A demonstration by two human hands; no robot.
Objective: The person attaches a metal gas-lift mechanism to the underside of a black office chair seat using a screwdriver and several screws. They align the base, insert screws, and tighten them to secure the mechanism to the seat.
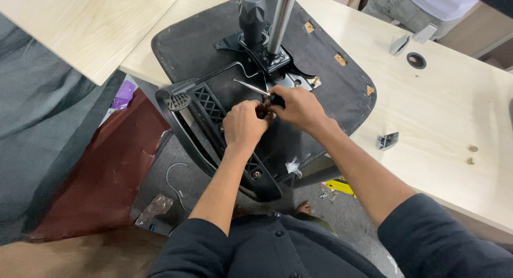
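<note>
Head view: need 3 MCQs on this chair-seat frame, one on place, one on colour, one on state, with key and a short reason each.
1. Where does the upturned chair seat lie?
A. On the light wooden table
B. On the floor
C. On a shelf

2. What colour is the armrest bolted to the seat?
A. White
B. Black
C. Red

3. What is the right hand doing?
A. Hanging free
B. Resting flat on the table
C. Closed in a grip on a screwdriver

Key:
1 A, the seat rests underside up on the table, overhanging its edge.
2 B, the armrest and its lattice are black.
3 C, the fingers wrap the dark handle and the metal shaft sticks out, with the left hand close beside it.
</note>
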